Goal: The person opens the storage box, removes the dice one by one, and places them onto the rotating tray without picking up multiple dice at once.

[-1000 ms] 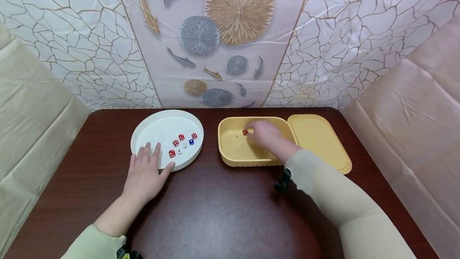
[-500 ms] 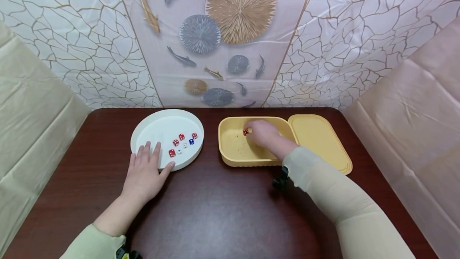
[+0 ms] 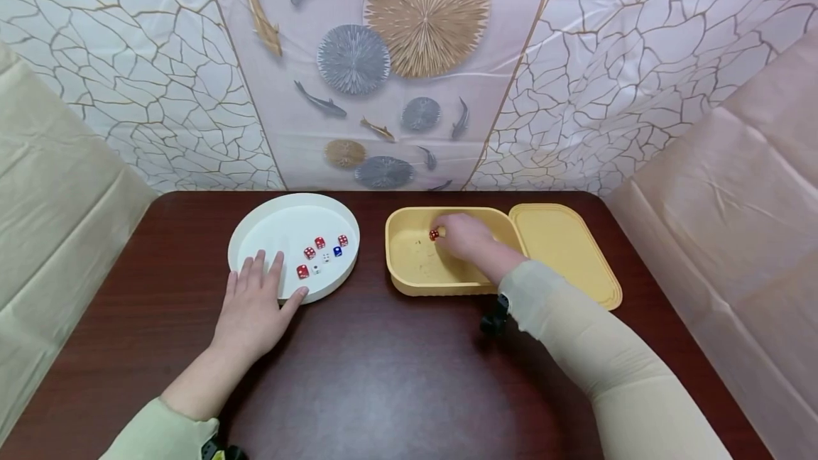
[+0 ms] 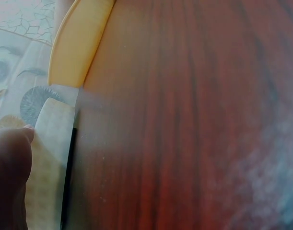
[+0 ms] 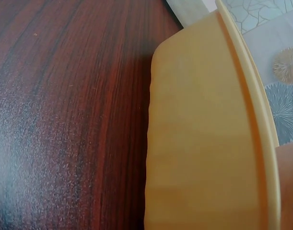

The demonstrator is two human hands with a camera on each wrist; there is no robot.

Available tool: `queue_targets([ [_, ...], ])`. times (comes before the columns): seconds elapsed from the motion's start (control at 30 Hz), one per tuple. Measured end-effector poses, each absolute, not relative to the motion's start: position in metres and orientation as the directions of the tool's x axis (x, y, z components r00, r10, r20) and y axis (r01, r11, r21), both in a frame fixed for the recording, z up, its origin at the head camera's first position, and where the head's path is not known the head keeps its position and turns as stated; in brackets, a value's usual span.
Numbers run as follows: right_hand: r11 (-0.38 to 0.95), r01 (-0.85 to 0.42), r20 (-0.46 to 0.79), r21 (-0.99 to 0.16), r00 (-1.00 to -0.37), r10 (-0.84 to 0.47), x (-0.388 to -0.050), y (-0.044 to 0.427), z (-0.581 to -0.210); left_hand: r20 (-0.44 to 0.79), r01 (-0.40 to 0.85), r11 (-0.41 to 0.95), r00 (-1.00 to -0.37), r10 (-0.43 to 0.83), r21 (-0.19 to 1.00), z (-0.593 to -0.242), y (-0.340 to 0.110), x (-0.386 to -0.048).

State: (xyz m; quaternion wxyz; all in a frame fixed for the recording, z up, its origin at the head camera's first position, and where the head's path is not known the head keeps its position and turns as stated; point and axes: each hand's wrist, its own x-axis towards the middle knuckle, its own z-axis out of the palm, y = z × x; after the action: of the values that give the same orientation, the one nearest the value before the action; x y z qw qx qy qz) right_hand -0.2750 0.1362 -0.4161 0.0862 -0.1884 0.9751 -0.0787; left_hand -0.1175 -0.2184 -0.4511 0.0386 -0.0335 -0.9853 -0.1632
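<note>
My right hand point(image 3: 469, 238) reaches into the yellow box point(image 3: 409, 281) and pinches a red die point(image 3: 434, 235) with white pips at its fingertips. Over the near left rim of the round white tray point(image 3: 265, 216) lies my left hand point(image 3: 252, 307), fingers straight and spread, thumb on the rim. To the right of that hand, several dice sit in the tray: red ones point(image 3: 309, 253), white ones point(image 3: 326, 258) and a blue die point(image 3: 337, 251). In the right wrist view the box's side wall point(image 5: 204, 124) hides most of the hand.
A yellow lid point(image 3: 565, 250) lies against the box's right side. The dark wooden table point(image 3: 377, 368) stretches in front of both containers. Patterned cloth point(image 3: 422, 126) hangs behind the table, with plain cloth panels at left and right.
The right wrist and forearm have shifted slightly left, with the red die still pinched over the box and turned a little. My left hand stays on the tray.
</note>
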Motion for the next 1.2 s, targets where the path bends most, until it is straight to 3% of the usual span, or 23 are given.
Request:
queue_targets([
  [0.63,0.924,-0.333,-0.150,-0.185,-0.920,-0.362,-0.275,0.137,-0.420,0.088,0.076,0.942,-0.995,0.050,0.327,-0.452,-0.220,-0.117],
  [1.2,0.892,-0.255,-0.093,-0.374,-0.946,-0.309,-0.272,0.149,-0.415,0.090,0.079,0.940,-0.995,0.052,0.331,-0.453,-0.220,-0.118],
])
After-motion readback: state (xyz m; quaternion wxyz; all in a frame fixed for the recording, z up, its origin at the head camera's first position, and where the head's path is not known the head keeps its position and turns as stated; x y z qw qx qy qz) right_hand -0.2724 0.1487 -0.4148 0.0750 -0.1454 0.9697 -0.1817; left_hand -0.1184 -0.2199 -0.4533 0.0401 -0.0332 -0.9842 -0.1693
